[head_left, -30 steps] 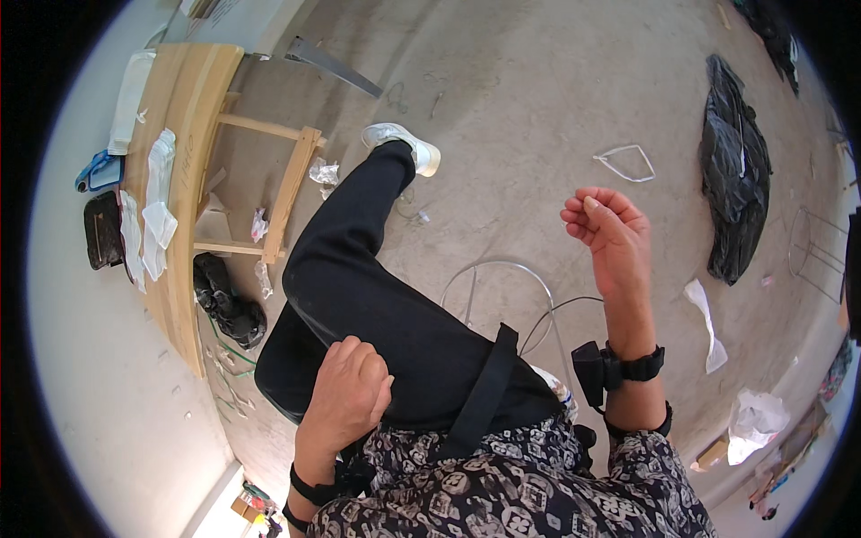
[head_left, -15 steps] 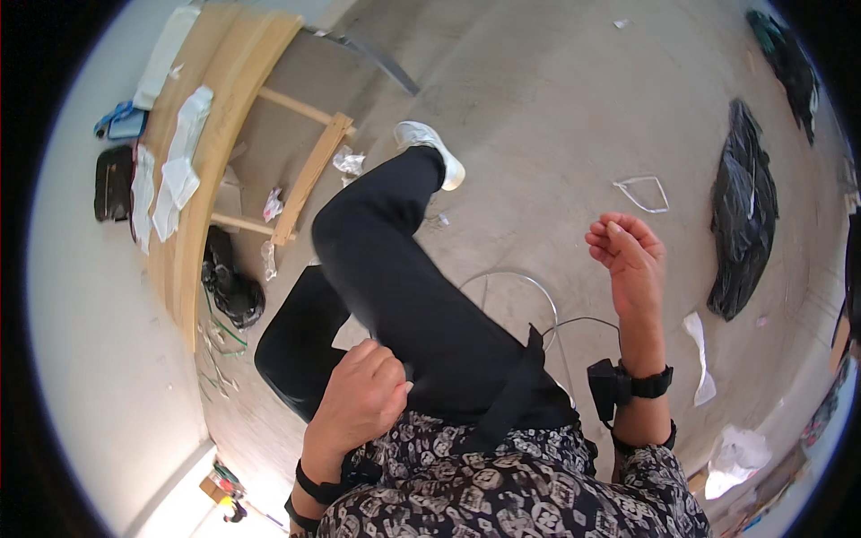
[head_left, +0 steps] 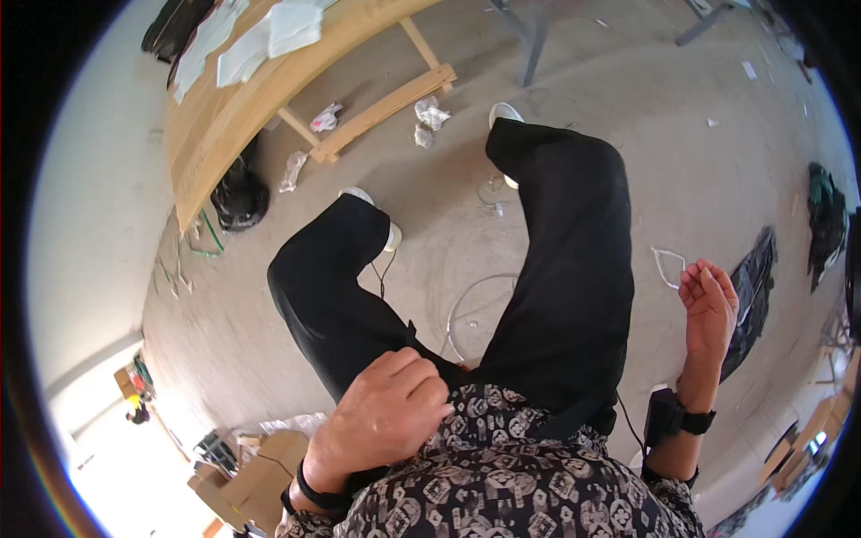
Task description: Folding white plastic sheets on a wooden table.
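My left hand [head_left: 381, 417] hangs over my left thigh, near my waist, with its fingers curled into a fist. Its back faces up, so whatever may be inside the palm is hidden. Out to the right, my right hand [head_left: 710, 309] is raised over the floor, palm up, fingers loosely bent and the thumb apart from them. Nothing shows in it. Dark straps circle both wrists, with a small black box [head_left: 664, 416] on the right one. White cloths [head_left: 291, 29] lie on the wooden table [head_left: 211, 134] at the upper left, out of reach of both hands.
Crumpled wrappers [head_left: 431, 113] litter the floor near the table's wooden crossbar [head_left: 386, 112]. A black plastic bag [head_left: 752, 300] lies beyond my right hand. Cardboard boxes [head_left: 262, 475] stand at the lower left. A pale hoop [head_left: 457, 314] lies between my legs; metal legs [head_left: 535, 45] stand ahead.
My view has swung left, and the table has moved up in the picture. My legs are now spread apart. The right hand's fingers have loosened a little; the left stays curled.
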`<state>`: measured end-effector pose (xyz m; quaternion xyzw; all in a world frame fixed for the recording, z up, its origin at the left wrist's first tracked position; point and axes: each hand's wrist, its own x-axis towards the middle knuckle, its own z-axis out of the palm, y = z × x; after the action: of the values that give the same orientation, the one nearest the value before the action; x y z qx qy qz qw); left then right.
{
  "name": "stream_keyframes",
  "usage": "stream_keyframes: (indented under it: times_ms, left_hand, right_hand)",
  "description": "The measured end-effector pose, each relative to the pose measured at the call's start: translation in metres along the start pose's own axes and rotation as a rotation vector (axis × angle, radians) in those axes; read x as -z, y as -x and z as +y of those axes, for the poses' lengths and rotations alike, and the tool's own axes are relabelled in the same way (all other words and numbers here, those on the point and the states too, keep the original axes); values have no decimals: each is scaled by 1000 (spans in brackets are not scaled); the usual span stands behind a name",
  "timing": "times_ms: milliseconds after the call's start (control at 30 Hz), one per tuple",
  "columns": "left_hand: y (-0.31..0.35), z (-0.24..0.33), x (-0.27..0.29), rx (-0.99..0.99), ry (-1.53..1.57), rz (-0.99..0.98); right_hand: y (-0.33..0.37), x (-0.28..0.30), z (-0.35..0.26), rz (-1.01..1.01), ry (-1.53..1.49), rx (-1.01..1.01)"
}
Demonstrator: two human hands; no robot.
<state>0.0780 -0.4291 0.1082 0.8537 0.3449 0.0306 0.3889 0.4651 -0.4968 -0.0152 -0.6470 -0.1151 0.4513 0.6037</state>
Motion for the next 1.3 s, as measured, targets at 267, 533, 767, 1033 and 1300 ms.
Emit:
stream_keyframes:
  times_ms: [267,533,767,1033,1300]
  left_hand:
    - [65,-35,-6,149,79,147]
    - [88,-40,-10,177,181,260]
    - [90,-44,-9,184,181,291]
    - [98,-46,1,231,182,379]
    - [115,-50,-1,317,160,427]
  right_hand:
    - [4,-32,-18,-46,119,-7]
    - [9,-59,-29,-97,188,-3]
    - [14,-80,-36,-104,244,23]
    - [16,-91,-42,-108,237,26]
    - [21,-100,-42,-120,269,42]
